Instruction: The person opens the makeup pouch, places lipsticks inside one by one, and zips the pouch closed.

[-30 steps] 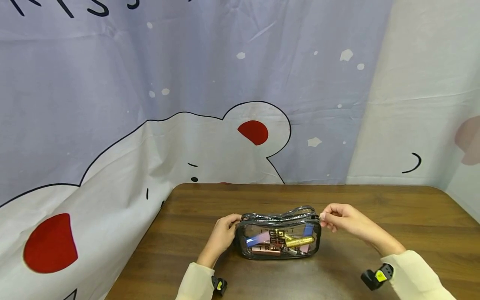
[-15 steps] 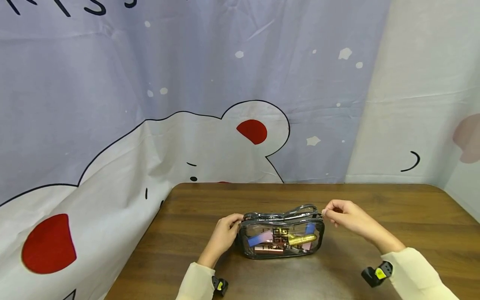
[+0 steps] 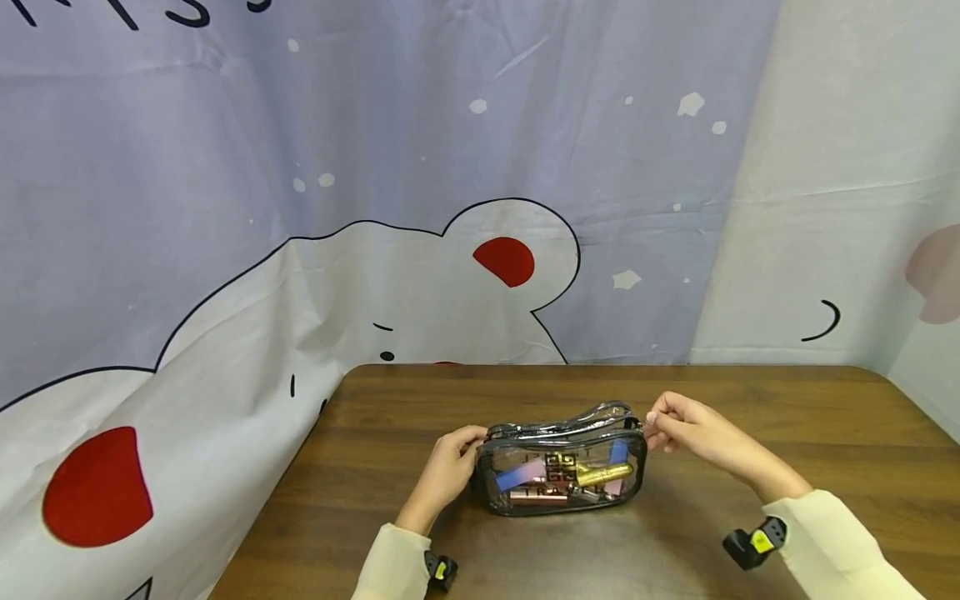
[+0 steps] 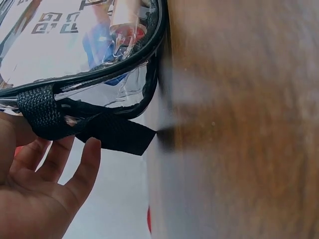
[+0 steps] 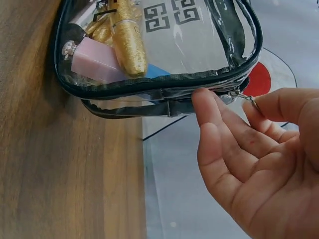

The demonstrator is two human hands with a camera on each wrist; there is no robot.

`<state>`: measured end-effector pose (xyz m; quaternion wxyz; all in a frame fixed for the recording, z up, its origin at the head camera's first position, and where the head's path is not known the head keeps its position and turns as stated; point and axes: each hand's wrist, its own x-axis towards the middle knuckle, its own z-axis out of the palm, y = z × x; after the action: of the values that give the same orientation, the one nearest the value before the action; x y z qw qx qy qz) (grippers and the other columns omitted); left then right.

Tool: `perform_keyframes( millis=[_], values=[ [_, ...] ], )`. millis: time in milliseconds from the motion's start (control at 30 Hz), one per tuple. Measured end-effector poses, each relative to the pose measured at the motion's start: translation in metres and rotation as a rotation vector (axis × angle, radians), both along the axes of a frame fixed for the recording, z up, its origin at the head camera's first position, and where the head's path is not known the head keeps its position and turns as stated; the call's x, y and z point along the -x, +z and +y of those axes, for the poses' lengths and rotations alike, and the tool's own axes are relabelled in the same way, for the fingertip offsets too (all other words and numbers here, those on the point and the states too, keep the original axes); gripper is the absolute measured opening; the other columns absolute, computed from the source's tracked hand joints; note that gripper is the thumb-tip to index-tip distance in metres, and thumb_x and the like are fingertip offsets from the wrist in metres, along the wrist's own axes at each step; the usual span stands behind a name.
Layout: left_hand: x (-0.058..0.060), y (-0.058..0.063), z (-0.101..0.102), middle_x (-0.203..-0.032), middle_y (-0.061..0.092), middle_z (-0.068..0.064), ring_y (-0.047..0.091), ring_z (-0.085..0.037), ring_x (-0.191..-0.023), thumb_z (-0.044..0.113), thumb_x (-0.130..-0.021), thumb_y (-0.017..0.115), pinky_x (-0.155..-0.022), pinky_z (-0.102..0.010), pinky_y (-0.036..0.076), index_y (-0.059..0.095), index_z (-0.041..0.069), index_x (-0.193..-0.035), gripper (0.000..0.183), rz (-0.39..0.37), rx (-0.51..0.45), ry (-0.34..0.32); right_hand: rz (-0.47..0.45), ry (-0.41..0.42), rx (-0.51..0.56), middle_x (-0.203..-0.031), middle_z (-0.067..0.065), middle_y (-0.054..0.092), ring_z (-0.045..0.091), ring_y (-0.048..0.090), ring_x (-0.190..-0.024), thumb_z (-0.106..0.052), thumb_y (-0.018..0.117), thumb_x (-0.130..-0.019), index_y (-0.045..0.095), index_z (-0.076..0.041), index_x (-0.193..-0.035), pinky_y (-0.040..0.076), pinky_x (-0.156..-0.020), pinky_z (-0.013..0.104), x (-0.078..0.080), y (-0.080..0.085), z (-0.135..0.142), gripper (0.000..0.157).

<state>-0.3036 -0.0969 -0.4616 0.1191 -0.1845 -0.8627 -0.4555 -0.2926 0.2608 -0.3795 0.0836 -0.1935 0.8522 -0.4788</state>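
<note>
A clear pouch with black piping (image 3: 562, 469) stands upright on the table, its upper edge rippled. Through its wall show a gold tube (image 5: 128, 42), a pink block-shaped item (image 5: 94, 60) and a blue-pink item (image 3: 521, 475). My left hand (image 3: 448, 467) holds the pouch's upper left corner, beside a black strap loop (image 4: 42, 112); part of that grip is hidden. At the opposite upper corner, my right hand (image 3: 693, 433) pinches a small metal zipper pull (image 5: 251, 99) between thumb and index finger. Another fingertip of that hand lies right at the pouch's edge.
The brown wooden table (image 3: 787, 433) extends around the pouch on all sides. Behind it hangs a printed cloth (image 3: 375, 125) with a cartoon bear. Each wrist wears a small black camera, one at the left cuff (image 3: 441, 572) and one at the right.
My right hand has moved slightly up and away, still at the pouch's right corner. The pouch has shifted a little to the right and its top right edge sits higher. My left hand keeps its hold.
</note>
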Motion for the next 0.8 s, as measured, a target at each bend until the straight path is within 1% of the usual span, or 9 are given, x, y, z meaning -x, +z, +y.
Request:
perform_keyframes(
  millis=[67, 133, 233, 300, 400, 467, 567, 633, 800],
  values=[
    [-0.001, 0.001, 0.001, -0.103, 0.070, -0.013, 0.065, -0.024, -0.097, -0.006, -0.092, 0.055, -0.082, -0.034, 0.053, 0.069, 0.001, -0.100, 0.018, 0.000, 0.000, -0.001, 0.022, -0.026, -0.030, -0.089, 0.012, 0.067, 0.013, 0.066, -0.078, -0.017, 0.049, -0.101, 0.053, 0.004, -0.096, 0.053, -0.068, 0.028, 0.000, 0.000, -0.001, 0.022],
    [-0.001, 0.002, 0.002, -0.105, 0.070, -0.014, 0.064, -0.025, -0.098, -0.006, -0.092, 0.054, -0.083, -0.035, 0.053, 0.069, 0.000, -0.101, 0.019, -0.001, 0.001, -0.005, 0.064, -0.071, -0.084, -0.082, 0.008, 0.064, 0.010, 0.062, -0.072, -0.019, 0.051, -0.100, 0.056, 0.000, -0.093, 0.050, -0.064, 0.026, -0.001, 0.000, -0.003, 0.021],
    [-0.002, 0.002, 0.002, -0.108, 0.069, -0.015, 0.064, -0.025, -0.100, -0.006, -0.093, 0.053, -0.083, -0.036, 0.053, 0.068, 0.000, -0.104, 0.019, -0.011, 0.001, -0.016, 0.183, -0.137, -0.192, -0.073, 0.002, 0.059, 0.006, 0.051, -0.063, -0.020, 0.055, -0.097, 0.060, -0.006, -0.087, 0.043, -0.058, 0.024, -0.003, 0.002, -0.007, 0.018],
    [-0.002, 0.002, 0.002, -0.109, 0.069, -0.016, 0.064, -0.025, -0.099, -0.005, -0.094, 0.053, -0.081, -0.034, 0.053, 0.068, 0.000, -0.104, 0.019, -0.022, -0.003, -0.020, 0.257, -0.165, -0.255, -0.072, -0.002, 0.057, 0.004, 0.045, -0.061, -0.020, 0.058, -0.095, 0.061, -0.010, -0.083, 0.038, -0.056, 0.023, -0.004, 0.004, -0.010, 0.016],
    [-0.001, 0.001, 0.003, -0.107, 0.069, -0.014, 0.064, -0.022, -0.096, -0.006, -0.093, 0.053, -0.079, -0.032, 0.053, 0.069, 0.001, -0.103, 0.019, -0.012, 0.005, -0.024, 0.361, -0.143, -0.310, -0.071, -0.005, 0.057, 0.003, 0.042, -0.061, -0.017, 0.059, -0.094, 0.061, -0.012, -0.081, 0.036, -0.056, 0.023, -0.004, 0.006, -0.012, 0.014],
    [-0.002, 0.001, 0.003, -0.105, 0.070, -0.013, 0.063, -0.022, -0.095, -0.006, -0.092, 0.054, -0.079, -0.031, 0.053, 0.069, 0.001, -0.101, 0.018, -0.005, 0.007, -0.021, 0.395, -0.119, -0.326, -0.070, -0.007, 0.055, 0.001, 0.041, -0.060, -0.014, 0.060, -0.094, 0.060, -0.012, -0.080, 0.036, -0.056, 0.022, -0.005, 0.008, -0.013, 0.014],
    [-0.001, 0.001, 0.004, -0.102, 0.070, -0.012, 0.064, -0.021, -0.094, -0.007, -0.091, 0.055, -0.080, -0.031, 0.053, 0.069, 0.001, -0.098, 0.018, 0.011, 0.012, -0.014, 0.401, -0.083, -0.325, -0.068, -0.007, 0.052, 0.000, 0.040, -0.060, -0.012, 0.059, -0.094, 0.058, -0.012, -0.081, 0.036, -0.055, 0.022, -0.005, 0.009, -0.013, 0.013],
    [-0.001, 0.001, 0.004, -0.100, 0.070, -0.012, 0.063, -0.020, -0.092, -0.008, -0.091, 0.055, -0.078, -0.030, 0.053, 0.069, 0.001, -0.097, 0.018, 0.010, 0.013, -0.010, 0.374, -0.071, -0.308, -0.070, -0.007, 0.054, 0.000, 0.042, -0.061, -0.013, 0.058, -0.095, 0.057, -0.012, -0.082, 0.038, -0.055, 0.022, -0.005, 0.010, -0.012, 0.014],
    [-0.001, 0.001, 0.005, -0.096, 0.069, -0.011, 0.059, -0.014, -0.084, -0.010, -0.090, 0.054, -0.073, -0.027, 0.050, 0.069, 0.002, -0.096, 0.020, -0.010, 0.026, -0.008, 0.283, -0.016, -0.212, -0.080, 0.001, 0.063, 0.004, 0.057, -0.070, -0.012, 0.051, -0.099, 0.052, -0.006, -0.088, 0.050, -0.062, 0.024, -0.004, 0.011, -0.010, 0.013]
  ],
)
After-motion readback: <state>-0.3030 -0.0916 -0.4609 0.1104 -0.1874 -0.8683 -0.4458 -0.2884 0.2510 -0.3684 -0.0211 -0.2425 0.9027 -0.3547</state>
